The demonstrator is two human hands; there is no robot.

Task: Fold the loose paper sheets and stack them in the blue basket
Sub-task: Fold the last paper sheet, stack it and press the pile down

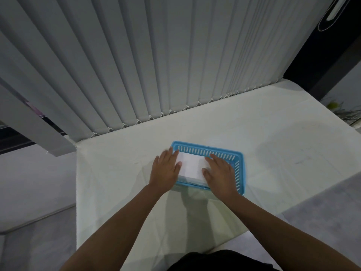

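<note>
A blue slotted basket (239, 169) sits on the white table (121, 192), a little right of centre. Folded white paper (190, 166) lies inside it, filling most of the floor. My left hand (166, 170) rests flat over the basket's left end, fingers spread and touching the paper's left edge. My right hand (219, 171) lies flat on the paper's right part, fingers apart. Neither hand grips anything. The paper's side edges are hidden under my hands.
Grey vertical blinds (156, 65) hang along the table's far edge. A green plant (343, 112) shows past the table's right corner. Grey floor lies to the left and right of the table.
</note>
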